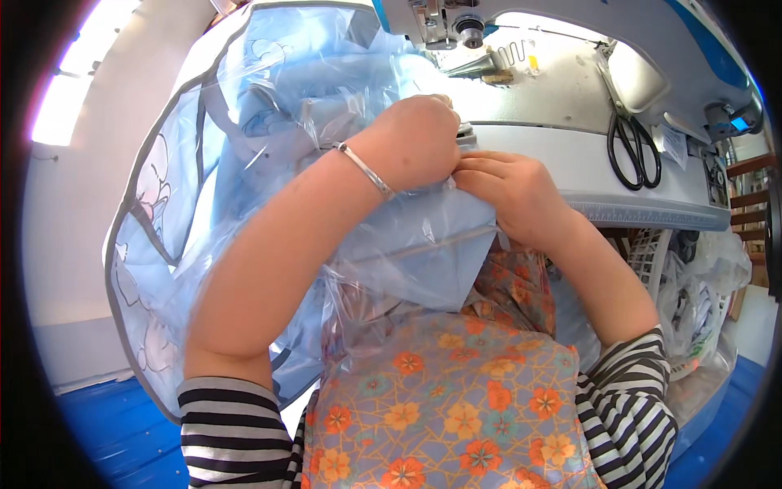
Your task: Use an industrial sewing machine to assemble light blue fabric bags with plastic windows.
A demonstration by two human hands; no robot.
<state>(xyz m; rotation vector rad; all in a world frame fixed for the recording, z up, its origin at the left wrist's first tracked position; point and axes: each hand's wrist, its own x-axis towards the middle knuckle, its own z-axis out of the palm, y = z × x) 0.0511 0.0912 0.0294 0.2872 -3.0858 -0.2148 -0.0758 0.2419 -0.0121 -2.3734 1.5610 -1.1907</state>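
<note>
Both hands pinch the blue plastic sheet (pixel 244 163) just before the sewing machine (pixel 570 81), left hand (pixel 411 143) and right hand (pixel 509 187) touching; likely light, floppy, slippery—grip near the edge.

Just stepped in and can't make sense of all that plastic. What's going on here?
A person sits at a sewing machine. Both hands press together on a light blue plastic sheet at the table's front edge: the left hand, with a silver bracelet on its wrist, and the right hand pinching the material. The rest of the sheet billows to the left. Black scissors lie on the table to the right.
</note>
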